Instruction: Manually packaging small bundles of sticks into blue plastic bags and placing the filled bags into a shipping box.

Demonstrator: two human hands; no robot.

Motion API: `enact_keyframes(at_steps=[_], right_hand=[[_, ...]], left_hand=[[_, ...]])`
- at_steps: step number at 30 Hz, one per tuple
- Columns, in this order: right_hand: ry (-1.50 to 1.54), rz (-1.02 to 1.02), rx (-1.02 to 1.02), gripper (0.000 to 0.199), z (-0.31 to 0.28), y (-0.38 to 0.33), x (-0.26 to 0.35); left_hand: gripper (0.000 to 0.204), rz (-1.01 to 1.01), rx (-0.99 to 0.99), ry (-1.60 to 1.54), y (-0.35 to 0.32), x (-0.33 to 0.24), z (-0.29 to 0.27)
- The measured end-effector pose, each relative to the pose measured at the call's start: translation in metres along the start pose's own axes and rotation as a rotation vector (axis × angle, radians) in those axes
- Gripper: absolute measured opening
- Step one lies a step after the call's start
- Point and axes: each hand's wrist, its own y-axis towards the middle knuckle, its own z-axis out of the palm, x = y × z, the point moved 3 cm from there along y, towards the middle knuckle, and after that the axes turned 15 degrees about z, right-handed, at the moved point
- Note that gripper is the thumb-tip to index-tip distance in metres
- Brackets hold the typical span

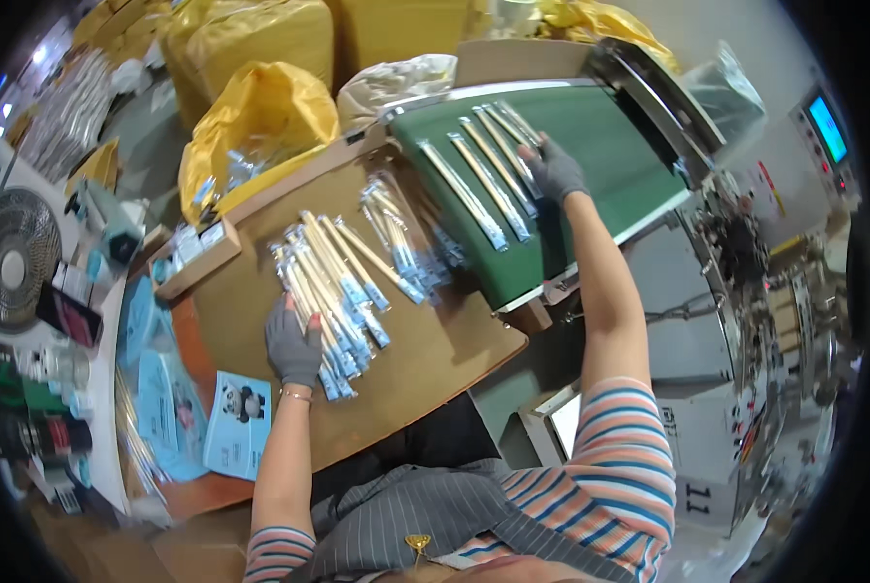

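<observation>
My left hand (pixel 294 342), in a grey fingerless glove, rests against the left side of a loose pile of wrapped chopsticks (pixel 328 282) on the brown tabletop (pixel 406 355). Its thumb and fingers are apart, touching the pile's edge. The pale wooden sticks sit in clear sleeves with blue ends. My right hand (pixel 557 172), gloved the same way, is over the green conveyor belt (pixel 590 126), fingers spread beside the rightmost packets. Several wrapped chopsticks (pixel 474 180) lie side by side on the belt, slanting. A second bunch of wrapped chopsticks (pixel 396 233) lies near the belt's left edge.
An open yellow sack (pixel 260 126) stands behind the table. A small cardboard box (pixel 197 257), blue panda-printed packs (pixel 238 423), a phone (pixel 69 316) and a fan (pixel 14 257) are at the left. Machinery (pixel 794 321) and a lit screen (pixel 827 128) stand at the right.
</observation>
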Motion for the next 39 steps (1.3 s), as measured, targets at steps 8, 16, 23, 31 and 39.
enact_keyframes(at_steps=[8, 16, 23, 31, 39], right_hand=[[-0.114, -0.580, -0.086, 0.069, 0.088, -0.161, 0.158], [-0.130, -0.445, -0.374, 0.052, 0.104, -0.081, 0.152], [-0.199, -0.354, -0.241, 0.055, 0.177, -0.102, 0.149], [-0.095, -0.095, 0.460, 0.095, 0.186, -0.171, 0.202], [0.062, 0.044, 0.160, 0.082, 0.180, -0.141, 0.148]], left_hand=[[0.057, -0.021, -0.023, 0.055, -0.001, 0.005, -0.007], [0.054, -0.013, -0.049, 0.006, 0.000, -0.001, -0.004], [0.059, -0.211, -0.021, -0.191, 0.004, -0.008, -0.004], [0.067, -0.880, -0.200, -1.395, 0.049, 0.002, 0.039], [0.062, -0.960, -0.189, -1.083, 0.042, -0.021, 0.042]])
